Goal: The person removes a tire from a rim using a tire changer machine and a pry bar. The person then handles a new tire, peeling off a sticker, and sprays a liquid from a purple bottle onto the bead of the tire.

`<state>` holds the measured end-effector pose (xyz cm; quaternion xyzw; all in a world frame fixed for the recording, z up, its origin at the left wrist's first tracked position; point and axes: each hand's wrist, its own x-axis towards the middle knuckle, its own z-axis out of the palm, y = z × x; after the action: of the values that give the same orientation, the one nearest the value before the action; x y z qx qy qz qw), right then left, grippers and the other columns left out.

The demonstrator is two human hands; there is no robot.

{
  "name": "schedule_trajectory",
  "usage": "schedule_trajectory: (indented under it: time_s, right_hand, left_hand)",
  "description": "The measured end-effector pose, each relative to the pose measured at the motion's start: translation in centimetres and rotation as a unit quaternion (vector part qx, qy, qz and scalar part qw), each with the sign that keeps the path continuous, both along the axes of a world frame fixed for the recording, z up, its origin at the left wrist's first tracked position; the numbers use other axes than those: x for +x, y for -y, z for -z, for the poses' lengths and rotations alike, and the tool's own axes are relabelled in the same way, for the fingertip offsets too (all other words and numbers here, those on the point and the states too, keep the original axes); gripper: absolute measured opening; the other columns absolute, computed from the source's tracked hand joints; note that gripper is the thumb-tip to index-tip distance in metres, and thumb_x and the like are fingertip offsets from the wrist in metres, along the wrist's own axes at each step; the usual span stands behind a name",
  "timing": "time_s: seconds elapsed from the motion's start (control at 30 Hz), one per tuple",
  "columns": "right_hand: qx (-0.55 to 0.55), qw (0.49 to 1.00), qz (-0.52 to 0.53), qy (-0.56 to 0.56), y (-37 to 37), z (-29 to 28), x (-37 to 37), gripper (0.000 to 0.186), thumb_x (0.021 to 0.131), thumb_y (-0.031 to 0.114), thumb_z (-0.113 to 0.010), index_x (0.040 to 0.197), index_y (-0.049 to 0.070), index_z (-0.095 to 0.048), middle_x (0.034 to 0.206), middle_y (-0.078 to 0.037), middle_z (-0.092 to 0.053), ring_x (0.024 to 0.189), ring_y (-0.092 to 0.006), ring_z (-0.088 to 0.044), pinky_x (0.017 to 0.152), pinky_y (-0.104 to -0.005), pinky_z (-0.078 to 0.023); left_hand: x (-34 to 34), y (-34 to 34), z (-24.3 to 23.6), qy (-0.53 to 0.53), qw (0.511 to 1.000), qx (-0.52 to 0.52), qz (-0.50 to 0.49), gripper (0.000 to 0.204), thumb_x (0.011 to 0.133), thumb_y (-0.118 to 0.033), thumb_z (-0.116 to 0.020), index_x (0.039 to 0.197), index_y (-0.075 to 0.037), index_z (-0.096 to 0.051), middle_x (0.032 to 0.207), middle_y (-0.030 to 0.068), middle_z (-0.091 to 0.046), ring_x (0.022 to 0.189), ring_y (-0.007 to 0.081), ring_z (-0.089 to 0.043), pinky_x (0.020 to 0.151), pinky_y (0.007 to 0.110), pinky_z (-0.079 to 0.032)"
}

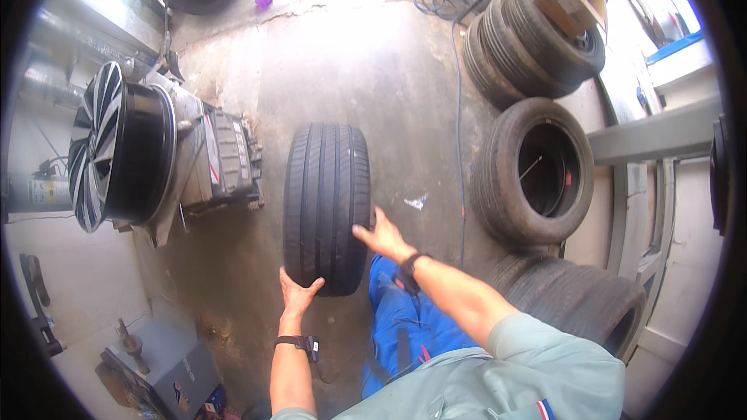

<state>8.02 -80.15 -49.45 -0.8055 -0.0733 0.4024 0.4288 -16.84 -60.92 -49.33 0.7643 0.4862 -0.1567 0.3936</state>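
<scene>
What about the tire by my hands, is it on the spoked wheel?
No, the spoked wheel is apart, left of the tire, its black barrel bare.

Both hands (297, 292) (383, 236) reach forward, thumbs spread wide.

A pale grey-green, short-sleeved cloth shirt (482, 381) bears a small red, white and blue striped patch (544, 410). Beyond the shirt show bright blue cloth trousers (428, 317) (a dark strap (403, 350) crosses them). Farther from the shirt sit a black left wristband (289, 340) with a boxy black device (312, 349) and a dark right wristband (408, 269).
</scene>
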Motion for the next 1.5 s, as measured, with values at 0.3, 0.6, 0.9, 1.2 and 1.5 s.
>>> schedule_trajectory:
  time_s: [0.3, 0.6, 0.9, 1.2, 1.5]
  right_hand:
    - [-0.002, 0.991, -0.083, -0.106, -9.2, -3.8, 7.5, 0.118, 0.079, 0.063, -0.076, 0.150, -0.015, -0.022, 0.153, -0.036, -0.035, 0.145, -0.0425, -0.036, 0.120, -0.0444, -0.031]
    - [-0.046, 0.997, -0.036, -0.052, -18.2, -3.4, 26.7, 0.110, 0.081, 0.059, -0.077, 0.149, -0.013, -0.029, 0.146, -0.036, -0.044, 0.140, -0.0422, -0.043, 0.116, -0.0451, -0.036]
    - [-0.063, 0.998, 0.001, -0.024, -30.5, 1.9, 49.8, 0.125, 0.084, 0.065, -0.068, 0.152, -0.015, 0.000, 0.156, -0.038, -0.025, 0.147, -0.0439, -0.031, 0.119, -0.0463, -0.030]
    - [0.044, 0.998, 0.043, 0.005, -37.3, 0.1, 59.4, 0.101, 0.087, 0.054, -0.071, 0.151, -0.009, -0.024, 0.146, -0.033, -0.044, 0.138, -0.0428, -0.045, 0.114, -0.0468, -0.038]
    - [-0.122, 0.989, 0.076, 0.037, -39.7, 1.2, 67.0, 0.097, 0.089, 0.069, -0.060, 0.145, -0.006, -0.036, 0.141, -0.030, -0.051, 0.133, -0.0427, -0.050, 0.109, -0.0487, -0.041]
  left_hand:
    - [30.0, -13.9, -4.5, -0.031, 0.978, 0.189, 0.088, 0.138, 0.063, -0.050, -0.092, 0.157, 0.005, -0.007, 0.161, 0.0285, -0.023, 0.151, 0.0390, -0.023, 0.123, 0.046, -0.025]
    - [34.8, -19.9, 1.2, -0.110, 0.994, -0.005, -0.010, 0.147, 0.064, -0.058, -0.090, 0.157, 0.003, 0.006, 0.160, 0.0286, -0.027, 0.147, 0.0396, -0.033, 0.120, 0.047, -0.030]
    - [52.4, -24.7, 3.9, 0.004, 0.992, 0.004, -0.122, 0.139, 0.070, -0.069, -0.080, 0.157, 0.006, 0.000, 0.159, 0.0329, -0.017, 0.150, 0.0454, -0.019, 0.123, 0.050, -0.021]
    - [69.8, -32.3, 1.3, -0.015, 0.991, 0.037, -0.126, 0.135, 0.076, -0.073, -0.072, 0.157, 0.006, 0.001, 0.155, 0.0368, -0.021, 0.145, 0.0504, -0.024, 0.120, 0.054, -0.025]
    - [85.5, -37.0, 0.2, -0.108, 0.985, 0.086, -0.101, 0.135, 0.072, -0.078, -0.070, 0.157, 0.004, -0.004, 0.145, 0.0329, -0.037, 0.133, 0.0499, -0.043, 0.109, 0.058, -0.039]
